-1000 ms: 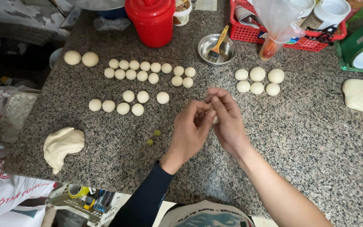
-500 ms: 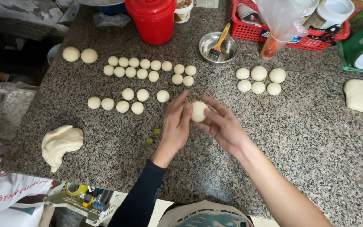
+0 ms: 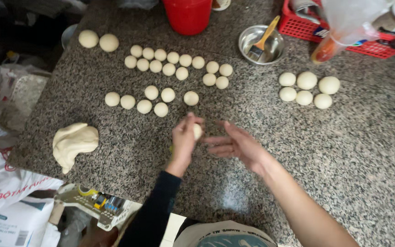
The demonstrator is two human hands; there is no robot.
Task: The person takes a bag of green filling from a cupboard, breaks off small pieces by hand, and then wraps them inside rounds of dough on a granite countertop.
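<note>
Head view: a small dough ball is gripped in the left hand, fingers curled round it, just above the granite counter. Beside it the right hand is held flat and released, palm up. Shaping appears finished; a careful set-down seems called for. Beyond, rows of rolled balls are laid out.

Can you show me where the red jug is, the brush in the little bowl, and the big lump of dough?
red jug [image 3: 188, 16], head view, middle of its front wall.
brush [image 3: 262, 42], head view, on its yellow handle.
big lump of dough [image 3: 74, 142], head view, its middle.
</note>
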